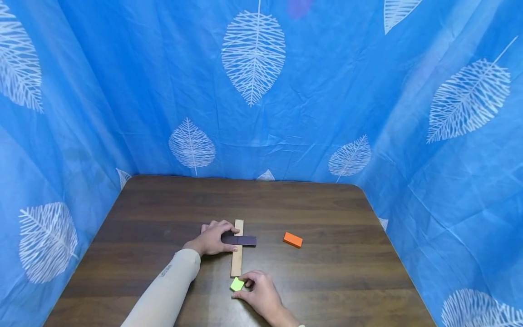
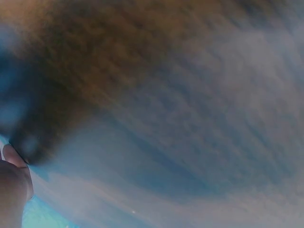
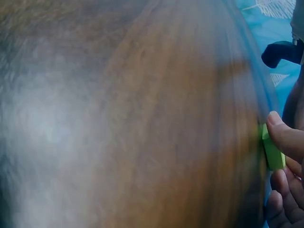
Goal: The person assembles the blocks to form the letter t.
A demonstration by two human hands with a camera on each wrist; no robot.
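Note:
A pale wooden strip (image 1: 236, 263) lies lengthwise on the table, with dark purple blocks (image 1: 247, 241) making a crossbar over its middle. My left hand (image 1: 213, 239) straddles the left part of that crossbar, thumb and index finger on either side of it, tips at the strip. In the head view, my right hand (image 1: 261, 293) pinches a small yellow-green block (image 1: 236, 284) with a notched edge, just below the strip's near end. The right wrist view shows the green block (image 3: 273, 151) between thumb and fingers. Only a sliver of the left hand (image 2: 14, 185) appears in the left wrist view.
An orange rectangular block (image 1: 293, 240) lies on the brown wooden table (image 1: 327, 281), to the right of the crossbar. Blue curtains (image 1: 302, 91) with white leaf prints stand around the table's back and sides. Both wrist views are largely blurred table surface.

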